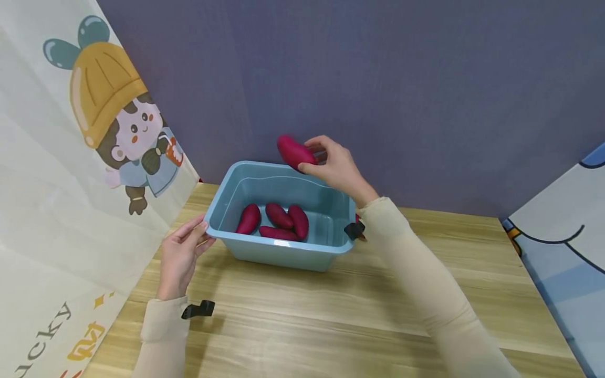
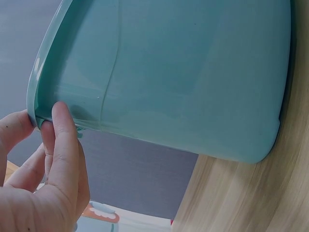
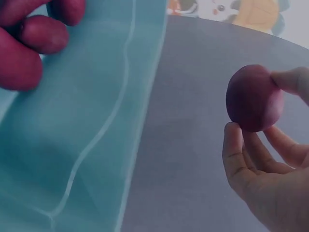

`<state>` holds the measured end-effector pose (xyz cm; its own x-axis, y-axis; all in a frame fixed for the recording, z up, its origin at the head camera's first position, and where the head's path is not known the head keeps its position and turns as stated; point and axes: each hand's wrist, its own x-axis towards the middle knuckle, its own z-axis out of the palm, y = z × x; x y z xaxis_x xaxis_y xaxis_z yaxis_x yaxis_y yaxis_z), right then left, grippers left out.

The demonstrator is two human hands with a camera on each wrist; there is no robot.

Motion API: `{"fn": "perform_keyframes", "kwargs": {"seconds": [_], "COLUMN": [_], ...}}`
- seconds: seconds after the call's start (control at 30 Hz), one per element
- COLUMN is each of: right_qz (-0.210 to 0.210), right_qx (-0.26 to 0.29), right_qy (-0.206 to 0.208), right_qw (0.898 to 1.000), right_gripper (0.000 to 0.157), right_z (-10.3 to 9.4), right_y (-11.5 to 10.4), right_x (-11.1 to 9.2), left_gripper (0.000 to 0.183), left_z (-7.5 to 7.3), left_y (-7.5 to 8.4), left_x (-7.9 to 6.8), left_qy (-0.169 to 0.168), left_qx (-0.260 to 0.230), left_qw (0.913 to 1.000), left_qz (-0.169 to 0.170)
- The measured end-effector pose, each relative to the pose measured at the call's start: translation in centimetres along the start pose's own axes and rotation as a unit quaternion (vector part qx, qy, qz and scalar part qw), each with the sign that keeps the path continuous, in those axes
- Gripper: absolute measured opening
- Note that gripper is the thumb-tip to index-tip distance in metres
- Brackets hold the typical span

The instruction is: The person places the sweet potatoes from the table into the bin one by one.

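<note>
A reddish-purple sweet potato [image 1: 294, 152] is held in my right hand [image 1: 336, 164], above the far rim of a light blue plastic bin [image 1: 279, 258]. The right wrist view shows thumb and fingertips gripping this sweet potato [image 3: 255, 98] outside the bin wall. Several more sweet potatoes [image 1: 298, 221] lie on the bin's floor, towards its left and middle. At the near left corner my left hand [image 1: 181, 255] pinches the bin's rim, thumb on top and fingers beneath, as the left wrist view shows at the rim [image 2: 33, 96].
The bin stands on a wood-grain table [image 1: 302, 320] against a grey-blue back panel [image 1: 416, 105]. Something red [image 1: 357, 218] shows at the bin's right side, mostly hidden by the right wrist. A printed white curtain [image 1: 56, 173] hangs at the left, another printed cloth [image 1: 562, 252] at the right.
</note>
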<state>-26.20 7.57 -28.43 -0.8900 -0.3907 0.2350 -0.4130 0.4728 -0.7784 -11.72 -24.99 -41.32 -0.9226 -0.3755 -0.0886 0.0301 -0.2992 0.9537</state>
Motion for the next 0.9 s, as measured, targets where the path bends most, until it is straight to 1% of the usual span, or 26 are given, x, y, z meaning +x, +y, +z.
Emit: {"fn": "perform_keyframes", "kwargs": {"seconds": [0.2,0.33,0.47,0.6,0.73,0.9], "right_qz": [0.005,0.003,0.001,0.001,-0.002,0.010], "right_qx": [-0.016,-0.055,-0.114,-0.155,-0.181,-0.196], "right_qy": [-0.040,-0.087,-0.148,-0.192,-0.220,-0.244], "right_qw": [0.999,0.995,0.982,0.969,0.959,0.950], "right_gripper": [0.051,0.051,0.051,0.052,0.052,0.053], "right_z": [3.3,5.5,7.3,8.2,8.8,9.3], "right_y": [0.4,0.9,1.4,1.8,1.9,2.0], "right_x": [0.5,0.6,0.4,0.2,0.1,0.2], "left_gripper": [0.047,0.047,0.047,0.048,0.047,0.045], "left_z": [-0.5,-0.9,-1.1,-1.2,-1.3,-1.4], "left_y": [0.1,0.2,0.2,0.2,0.2,0.3], "left_x": [0.0,0.0,0.0,0.0,0.0,0.1], "left_qy": [-0.006,-0.013,-0.016,-0.018,-0.018,-0.022], "left_qx": [0.004,0.001,0.001,0.001,-0.003,-0.009], "left_qw": [1.0000,0.9999,0.9999,0.9998,0.9998,0.9997], "left_qz": [0.000,-0.001,-0.003,-0.005,-0.003,0.002]}}
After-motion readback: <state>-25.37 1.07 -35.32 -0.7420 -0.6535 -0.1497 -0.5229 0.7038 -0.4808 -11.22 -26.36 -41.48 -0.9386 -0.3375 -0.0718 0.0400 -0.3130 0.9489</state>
